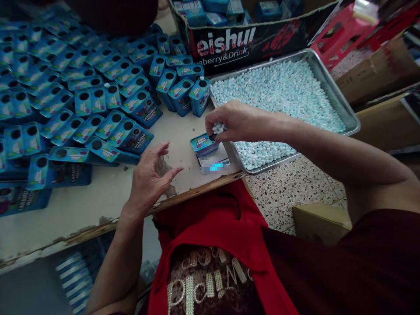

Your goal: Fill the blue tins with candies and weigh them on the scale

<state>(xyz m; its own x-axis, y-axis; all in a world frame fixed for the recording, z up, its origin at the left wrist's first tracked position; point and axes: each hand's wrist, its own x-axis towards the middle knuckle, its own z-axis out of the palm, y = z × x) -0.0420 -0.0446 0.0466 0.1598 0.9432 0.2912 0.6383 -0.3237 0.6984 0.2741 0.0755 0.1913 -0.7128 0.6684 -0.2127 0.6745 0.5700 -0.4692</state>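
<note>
A small blue tin [202, 146] labelled "Caramelo Macizo" stands on a small white device with a lit display [215, 166], perhaps a scale, near the table's front edge. Over the tin's top, my right hand [231, 120] is curled around several small pale candies [218, 128]. The tin's opening is partly hidden by my fingers. My left hand [149, 175] hovers to the left of the tin, thumb and fingers apart, with nothing in it. Right of the tin lies a metal tray [353, 127] heaped with pale blue and white candies [272, 100].
Rows of blue tins [98, 98] with dark round openings cover the table's left side. Behind the tray stands a black cardboard box [226, 48] of more tins. A red stool [341, 33] and cardboard boxes [377, 70] are at the right. The wooden table edge [197, 188] is chipped.
</note>
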